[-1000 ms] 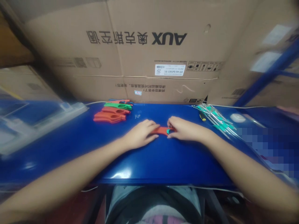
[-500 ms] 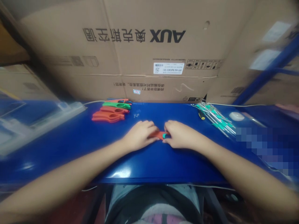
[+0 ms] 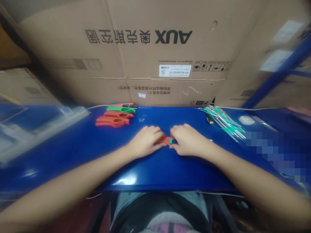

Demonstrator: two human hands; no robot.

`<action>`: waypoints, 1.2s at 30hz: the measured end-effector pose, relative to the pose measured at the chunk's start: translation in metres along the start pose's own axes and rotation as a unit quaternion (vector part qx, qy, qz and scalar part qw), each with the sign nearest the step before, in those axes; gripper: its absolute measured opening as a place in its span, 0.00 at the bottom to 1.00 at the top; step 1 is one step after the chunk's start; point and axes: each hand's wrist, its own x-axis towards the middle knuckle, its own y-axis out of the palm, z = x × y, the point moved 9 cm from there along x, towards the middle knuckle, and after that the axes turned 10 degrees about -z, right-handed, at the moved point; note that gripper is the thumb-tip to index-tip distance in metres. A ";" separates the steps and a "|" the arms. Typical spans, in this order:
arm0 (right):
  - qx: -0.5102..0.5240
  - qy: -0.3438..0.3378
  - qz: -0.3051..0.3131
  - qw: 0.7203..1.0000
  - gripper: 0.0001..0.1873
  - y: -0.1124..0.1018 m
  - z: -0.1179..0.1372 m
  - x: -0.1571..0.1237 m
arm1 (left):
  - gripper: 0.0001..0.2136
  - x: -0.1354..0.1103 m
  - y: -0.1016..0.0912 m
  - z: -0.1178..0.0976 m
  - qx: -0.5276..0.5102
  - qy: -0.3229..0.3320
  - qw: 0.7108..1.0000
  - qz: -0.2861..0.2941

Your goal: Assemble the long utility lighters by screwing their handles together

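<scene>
Both my hands rest on the blue table (image 3: pixel 170 168), closed on one small orange plastic piece (image 3: pixel 164 140) with a teal end (image 3: pixel 171 141). My left hand (image 3: pixel 145 140) grips its left part with curled fingers. My right hand (image 3: pixel 186 139) pinches the teal end. Most of the piece is hidden under my fingers.
A stack of orange and green plastic pieces (image 3: pixel 116 116) lies at the back left. A bag of green-handled tools (image 3: pixel 224 123) and a white roll (image 3: pixel 246 120) lie at the right. A big cardboard box (image 3: pixel 150 51) stands behind the table. A clear tray (image 3: pixel 36 129) sits at the left.
My right hand has slid left along the orange piece toward my left hand, covering more of it. The left hand has hardly moved.
</scene>
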 end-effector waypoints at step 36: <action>0.118 0.076 0.042 0.989 0.17 0.017 -0.018 0.003 | 0.13 0.000 -0.002 0.004 -0.029 -0.002 0.999 -0.023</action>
